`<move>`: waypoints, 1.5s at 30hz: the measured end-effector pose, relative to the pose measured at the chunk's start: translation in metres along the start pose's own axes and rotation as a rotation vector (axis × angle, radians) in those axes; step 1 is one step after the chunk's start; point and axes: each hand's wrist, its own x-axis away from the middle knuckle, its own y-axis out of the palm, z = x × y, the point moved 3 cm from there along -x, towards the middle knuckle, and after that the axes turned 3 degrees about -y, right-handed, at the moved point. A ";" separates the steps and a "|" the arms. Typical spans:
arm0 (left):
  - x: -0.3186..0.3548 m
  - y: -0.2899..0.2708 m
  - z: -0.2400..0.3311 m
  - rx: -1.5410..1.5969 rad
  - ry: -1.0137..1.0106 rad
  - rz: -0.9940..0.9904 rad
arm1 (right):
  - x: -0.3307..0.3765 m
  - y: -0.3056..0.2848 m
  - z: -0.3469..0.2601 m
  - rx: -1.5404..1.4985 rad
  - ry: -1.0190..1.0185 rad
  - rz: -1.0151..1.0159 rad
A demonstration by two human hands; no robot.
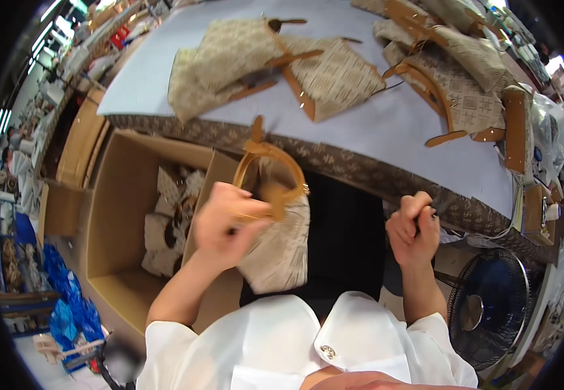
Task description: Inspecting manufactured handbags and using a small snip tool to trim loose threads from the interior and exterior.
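The beige patterned handbag (pixel 281 247) was held up in the air, just off the near edge of the counter (pixel 373 130), with its tan looped handle (pixel 270 175) standing above it. The bag was gripped by the left hand (pixel 227 224), whose fingers were curled shut around the lower part of the handle where it meets the bag; the hand and the bag were blurred, so the exact hold could not be made out. The right hand (pixel 413 227) was raised beside the same near edge, well apart from the bag, its fingers closed into a fist; something dark and thin seemed to be pinched inside, but what it was could not be told.

For this step to be done well, the bag would probably be best carried by the base of the handle, so that the loop is not bent, and kept clear of the counter edge.

Below the left hand an open cardboard box (pixel 123 214) was seen on the floor, with more patterned pieces lying inside. Further bags of the same cloth (pixel 256 58) were spread over the far part of the counter, and others (pixel 457 78) were piled toward its right far corner. A dark fan (pixel 490 305) was standing low at the right.
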 end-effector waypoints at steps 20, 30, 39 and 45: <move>-0.213 -0.022 -0.167 0.299 -0.636 0.194 | -0.194 -0.044 -0.215 2.278 -1.243 0.449; -0.144 -0.014 -0.029 0.525 -0.248 0.101 | -0.051 0.007 -0.129 0.592 -0.798 0.862; -0.025 0.017 -0.016 0.016 -0.544 0.208 | 0.022 0.039 0.064 0.864 -0.636 -0.055; 0.023 0.003 -0.048 -0.111 -0.786 -0.126 | 0.024 0.007 0.083 0.605 -0.044 -0.255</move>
